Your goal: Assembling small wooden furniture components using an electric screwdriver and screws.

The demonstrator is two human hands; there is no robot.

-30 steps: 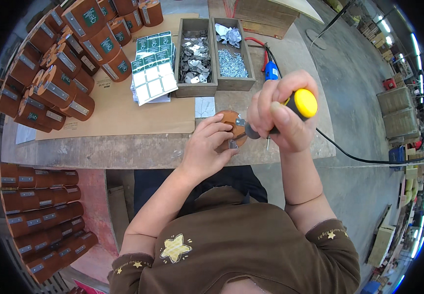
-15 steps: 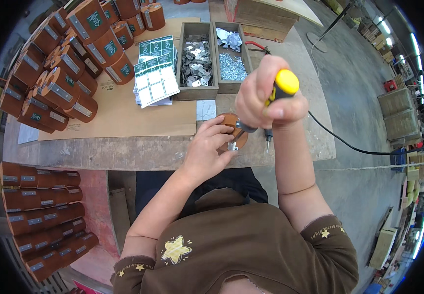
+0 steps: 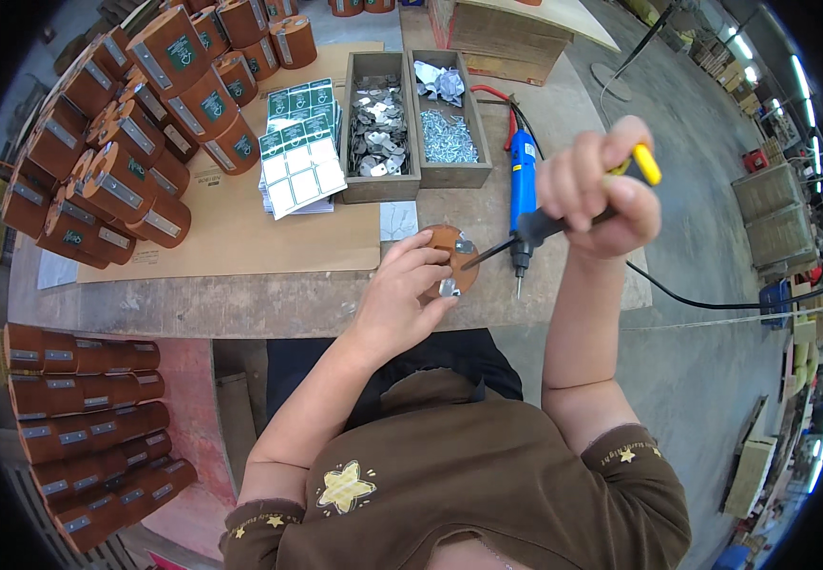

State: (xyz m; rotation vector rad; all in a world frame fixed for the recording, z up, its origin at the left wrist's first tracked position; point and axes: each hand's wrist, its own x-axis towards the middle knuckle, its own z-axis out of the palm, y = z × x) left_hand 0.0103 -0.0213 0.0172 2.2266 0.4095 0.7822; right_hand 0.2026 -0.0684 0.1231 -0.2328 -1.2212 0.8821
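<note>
Stacks of brown tubes [image 3: 117, 161] crowd the worktop [image 3: 240, 304] at ten o'clock, beside green label sheets [image 3: 302, 161] and two wooden trays, one of metal plates [image 3: 378, 128], one of screws [image 3: 448, 138], at twelve. Just below them, at frame centre, the left hand [image 3: 402, 294] is clamped on a brown disc [image 3: 454, 256] near the worktop's front edge, fingers spread over its rim with a small metal plate [image 3: 464, 247] on top. The right hand [image 3: 597, 190], at two o'clock, is closed tight round a yellow-and-black screwdriver [image 3: 564, 214], its tip slanting down onto the plate. A blue power driver [image 3: 523, 180] lies just behind. Done well, the step would likely need the shaft brought nearer upright over the screw, steady downward pressure, and the disc pinned flat so the tip cannot slip.
</note>
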